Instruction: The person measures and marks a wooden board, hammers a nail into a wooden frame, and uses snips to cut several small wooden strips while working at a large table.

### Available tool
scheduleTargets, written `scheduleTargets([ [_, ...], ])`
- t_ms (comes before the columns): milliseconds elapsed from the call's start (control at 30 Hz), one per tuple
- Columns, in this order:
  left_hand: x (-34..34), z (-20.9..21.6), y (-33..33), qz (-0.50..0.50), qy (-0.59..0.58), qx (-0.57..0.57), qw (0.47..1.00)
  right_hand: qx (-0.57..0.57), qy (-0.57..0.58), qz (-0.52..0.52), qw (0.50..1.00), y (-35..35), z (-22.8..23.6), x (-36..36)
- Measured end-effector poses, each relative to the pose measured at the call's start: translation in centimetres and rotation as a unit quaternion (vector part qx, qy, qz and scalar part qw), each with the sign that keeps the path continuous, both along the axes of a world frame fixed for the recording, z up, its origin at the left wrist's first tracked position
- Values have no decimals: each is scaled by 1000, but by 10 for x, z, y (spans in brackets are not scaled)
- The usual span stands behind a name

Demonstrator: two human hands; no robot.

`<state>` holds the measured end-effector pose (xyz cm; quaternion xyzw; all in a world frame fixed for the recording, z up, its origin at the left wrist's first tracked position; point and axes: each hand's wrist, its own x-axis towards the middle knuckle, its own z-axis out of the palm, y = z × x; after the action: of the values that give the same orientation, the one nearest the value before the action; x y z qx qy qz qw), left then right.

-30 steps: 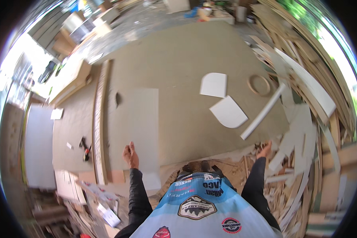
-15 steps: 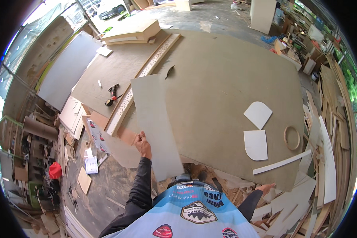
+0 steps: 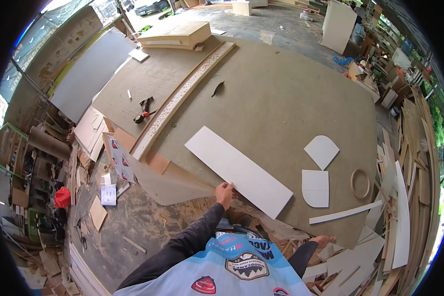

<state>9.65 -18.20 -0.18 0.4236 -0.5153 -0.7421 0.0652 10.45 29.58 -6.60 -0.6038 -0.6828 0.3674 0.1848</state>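
A long white rectangular board [image 3: 239,170] lies slantwise on the large brown worktable [image 3: 276,93], its lower right corner at the near edge. My left hand [image 3: 225,194] pinches the board's near long edge, thumb and fingers closed on it. My right hand [image 3: 323,240] is low at the right, by the table's near edge, with its fingers stretched out and nothing seen in it. Farther right on the table are a white piece with a rounded end [image 3: 321,151], a second with one rounded corner [image 3: 315,188], a narrow white strip [image 3: 345,212] and a tan ring [image 3: 360,183].
A long wooden channel [image 3: 182,101] crosses the table's left part. Beyond it lie a red-and-black tool [image 3: 146,105] and a black tape measure [image 3: 138,119]. A thick wooden panel piece [image 3: 177,35] rests at the far edge. Scrap boards [image 3: 409,148] are piled along the right side.
My left hand has moved right with the white board. The board has gone from raised and near upright across the view to flat and slanting on the table. My right hand has shifted slightly left.
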Motion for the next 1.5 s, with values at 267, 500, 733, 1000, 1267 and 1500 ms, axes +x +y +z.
scheduleTargets([
  [267, 40, 23, -33, -231, -39, -124, 964, -72, -10, -30, 997, 12, -20, 1],
  [500, 55, 22, -118, -36, -8, -177, 983, -63, -21, -85, 994, 8, -5, -4],
  [733, 17, 34, -229, -57, -85, -509, 855, -66, 21, -137, 988, -12, 33, -10],
  [1000, -57, 14, -348, -279, -129, -660, 686, -87, 63, -154, 982, -93, 47, -1],
  [1267, -29, 8, -392, -341, -121, -632, 685, -8, 23, -231, 973, -235, 0, 37],
  [1500, 77, 31, -401, -381, -142, -582, 704, 249, -322, -39, 912, -311, 14, 65],
])
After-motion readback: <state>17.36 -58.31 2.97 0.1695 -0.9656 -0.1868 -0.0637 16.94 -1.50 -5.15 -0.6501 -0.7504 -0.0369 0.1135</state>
